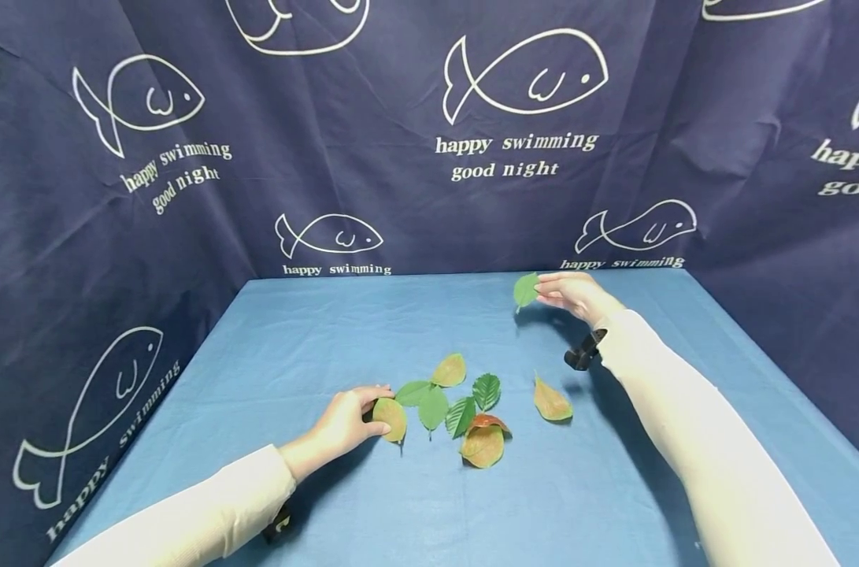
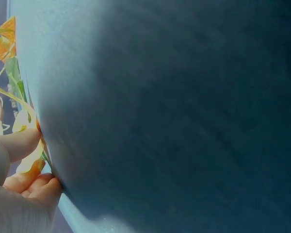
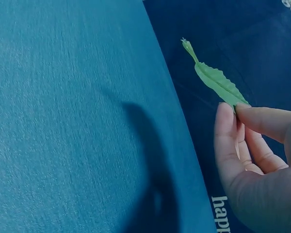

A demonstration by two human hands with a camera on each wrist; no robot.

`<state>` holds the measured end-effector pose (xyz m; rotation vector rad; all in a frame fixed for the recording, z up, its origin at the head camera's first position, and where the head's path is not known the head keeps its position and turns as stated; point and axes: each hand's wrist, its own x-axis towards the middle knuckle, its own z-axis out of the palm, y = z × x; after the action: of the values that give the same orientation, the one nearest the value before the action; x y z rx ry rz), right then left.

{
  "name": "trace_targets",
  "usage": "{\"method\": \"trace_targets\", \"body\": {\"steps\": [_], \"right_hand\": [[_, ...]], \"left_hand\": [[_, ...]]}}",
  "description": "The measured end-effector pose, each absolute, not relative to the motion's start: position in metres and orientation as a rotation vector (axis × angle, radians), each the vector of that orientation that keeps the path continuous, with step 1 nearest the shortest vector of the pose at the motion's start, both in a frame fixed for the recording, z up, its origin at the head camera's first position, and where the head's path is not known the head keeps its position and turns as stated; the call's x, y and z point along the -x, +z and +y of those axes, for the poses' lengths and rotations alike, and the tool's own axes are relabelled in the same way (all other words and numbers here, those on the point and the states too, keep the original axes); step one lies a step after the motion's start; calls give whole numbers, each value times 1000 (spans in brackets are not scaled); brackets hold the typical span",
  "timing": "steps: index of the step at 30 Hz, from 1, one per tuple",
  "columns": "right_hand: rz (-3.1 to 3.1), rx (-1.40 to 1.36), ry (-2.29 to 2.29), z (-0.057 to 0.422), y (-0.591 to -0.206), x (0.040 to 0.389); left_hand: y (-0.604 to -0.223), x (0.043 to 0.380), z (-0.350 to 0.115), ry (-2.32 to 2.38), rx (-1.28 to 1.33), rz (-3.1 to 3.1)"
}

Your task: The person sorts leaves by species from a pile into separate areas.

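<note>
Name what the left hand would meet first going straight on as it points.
Past the yellowish leaf it holds, the left hand would probably meet the neighbouring green leaf, though depth is unclear.

There are ten leaves (image 1: 433, 406) and two grips (image 1: 340, 425).

Navy backdrop (image 1: 401, 118) with white fish outlines (image 1: 538, 75) and "happy swimming good night" lettering (image 1: 531, 143), behind a blue tabletop (image 1: 372, 331)

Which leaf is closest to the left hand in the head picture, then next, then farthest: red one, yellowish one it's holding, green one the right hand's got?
1. Yellowish leaf: held by the left hand.
2. Red leaf: right of that.
3. Green leaf: far back, in the right hand.
</note>
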<state>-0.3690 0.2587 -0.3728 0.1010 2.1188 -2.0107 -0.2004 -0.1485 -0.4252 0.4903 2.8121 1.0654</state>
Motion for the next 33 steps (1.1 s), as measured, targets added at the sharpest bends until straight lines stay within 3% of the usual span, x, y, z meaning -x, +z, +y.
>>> {"method": "trace_targets", "body": {"steps": [11,24,33], "right_hand": [[1989,-174,-2159,281,-410,405],[2013,-393,-2116,277,-385,386],[2000,-415,-2158,288,-408,408]], "left_hand": [[-424,200,-145,1062,-509,2798],[-426,201,-146,1034,-548,2794],[-423,201,-149,1011,-556,2813]]}}
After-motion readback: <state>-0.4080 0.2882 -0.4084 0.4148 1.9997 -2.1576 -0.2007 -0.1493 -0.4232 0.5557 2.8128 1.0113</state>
